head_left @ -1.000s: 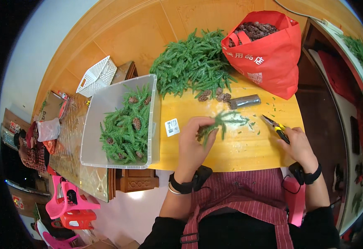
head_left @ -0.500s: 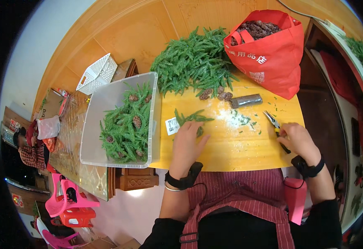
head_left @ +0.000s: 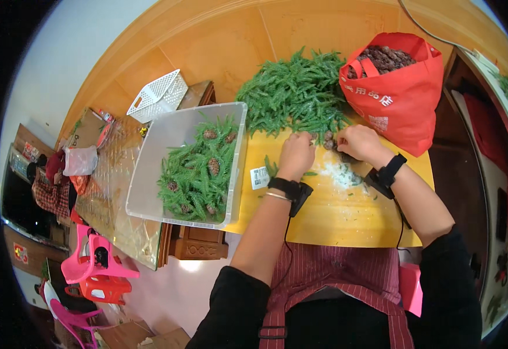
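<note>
My left hand (head_left: 298,156) is over the yellow tabletop, its fingers curled at the near edge of the fir-branch pile (head_left: 294,87). Brown pine cones (head_left: 328,139) lie between my two hands, close to the fingertips. My right hand (head_left: 358,143) reaches in from the right with its fingers pinched beside those cones. What either hand holds is hidden by the fingers. Below my left hand, a small green sprig (head_left: 272,167) shows beside a white label (head_left: 259,178). The dark roll is mostly covered by my right hand, and the pliers are out of sight behind my right forearm.
A clear plastic bin (head_left: 143,195) at left holds green branches with pine cones. At the back right stands a red bag (head_left: 402,104) full of cones. White powder (head_left: 342,175) and green bits lie on the yellow table (head_left: 324,224). Behind the bin is a white basket (head_left: 160,96).
Both hands have moved away from me to the pine cones: the left up from the sprig, the right up and left from the pliers. The whole view has shifted slightly.
</note>
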`<state>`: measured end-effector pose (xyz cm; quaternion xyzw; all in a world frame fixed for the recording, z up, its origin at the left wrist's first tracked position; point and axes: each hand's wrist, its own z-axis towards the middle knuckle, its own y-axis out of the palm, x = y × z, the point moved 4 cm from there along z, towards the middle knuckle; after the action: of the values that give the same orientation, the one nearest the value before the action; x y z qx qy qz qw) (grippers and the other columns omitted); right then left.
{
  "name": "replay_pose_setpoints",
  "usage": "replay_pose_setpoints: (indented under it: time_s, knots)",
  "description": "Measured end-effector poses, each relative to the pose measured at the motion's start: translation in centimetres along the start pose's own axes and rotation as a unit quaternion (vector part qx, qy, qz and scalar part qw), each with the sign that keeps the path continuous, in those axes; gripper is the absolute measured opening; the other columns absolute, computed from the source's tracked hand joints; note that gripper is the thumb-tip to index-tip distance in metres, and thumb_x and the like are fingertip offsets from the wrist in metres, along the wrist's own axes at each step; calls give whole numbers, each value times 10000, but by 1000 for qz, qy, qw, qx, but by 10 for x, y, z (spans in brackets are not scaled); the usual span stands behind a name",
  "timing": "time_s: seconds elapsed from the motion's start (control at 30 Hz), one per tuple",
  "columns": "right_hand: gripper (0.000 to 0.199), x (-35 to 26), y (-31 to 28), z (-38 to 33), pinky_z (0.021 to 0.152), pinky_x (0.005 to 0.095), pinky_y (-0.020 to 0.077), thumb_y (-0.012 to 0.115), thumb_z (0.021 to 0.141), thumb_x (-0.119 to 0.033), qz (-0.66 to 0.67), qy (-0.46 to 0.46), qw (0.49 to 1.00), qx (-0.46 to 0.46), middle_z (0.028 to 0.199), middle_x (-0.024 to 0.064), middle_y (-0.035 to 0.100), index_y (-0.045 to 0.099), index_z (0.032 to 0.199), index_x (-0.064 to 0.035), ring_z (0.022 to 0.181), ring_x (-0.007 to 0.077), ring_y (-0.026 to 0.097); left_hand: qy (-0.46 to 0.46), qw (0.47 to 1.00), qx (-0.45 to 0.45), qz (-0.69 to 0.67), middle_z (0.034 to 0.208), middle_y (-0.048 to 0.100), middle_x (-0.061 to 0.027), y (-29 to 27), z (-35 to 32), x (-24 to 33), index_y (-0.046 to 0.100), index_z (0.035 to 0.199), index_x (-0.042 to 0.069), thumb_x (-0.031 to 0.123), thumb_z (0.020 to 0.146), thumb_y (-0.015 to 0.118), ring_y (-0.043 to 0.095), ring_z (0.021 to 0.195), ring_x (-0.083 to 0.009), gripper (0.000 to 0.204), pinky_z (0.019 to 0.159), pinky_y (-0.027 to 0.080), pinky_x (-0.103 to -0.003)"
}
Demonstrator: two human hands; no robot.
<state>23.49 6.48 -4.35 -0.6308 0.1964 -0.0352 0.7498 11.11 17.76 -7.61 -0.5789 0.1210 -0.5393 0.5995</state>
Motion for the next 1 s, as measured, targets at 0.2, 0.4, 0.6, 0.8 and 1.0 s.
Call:
replay_pose_setpoints:
  time_s: [0.2,0.4,0.6,0.8,1.0]
  knots:
    - [73,-2,11,8,607,395,474,613,681,-192,-64,-59,996,29,682,99,607,622,688,-120,709,275,599,-31,999,20,31,966,523,-204,7,3,-1,581,935,59,62,721,564,523,910,-354,215,761,448,-427]
    - [97,-6,3,9,617,394,472,642,672,-188,-57,-35,997,-29,688,119,610,632,672,-91,713,292,595,-42,997,10,62,957,510,-231,8,5,-1,577,936,53,21,732,535,534,872,-355,210,764,452,-416]
    - [113,-3,7,12,617,403,464,621,694,-193,-81,-27,996,-38,699,133,608,627,720,-83,722,305,593,-58,997,-2,53,1004,500,-217,16,4,1,575,928,41,48,765,492,547,873,-354,183,752,464,-409]
    - [132,-11,19,16,595,409,453,597,703,-188,-49,-122,991,-29,697,158,594,619,741,-63,688,334,580,-20,998,48,-21,683,560,-204,10,-9,-3,536,766,11,15,697,490,578,701,-357,83,596,455,-462]
    - [119,1,14,12,631,418,443,582,731,-120,-27,-92,993,-72,747,194,590,597,798,-22,725,351,572,-12,953,131,-271,700,566,-168,-25,-24,35,501,785,10,69,711,549,551,682,-371,106,587,424,-449]
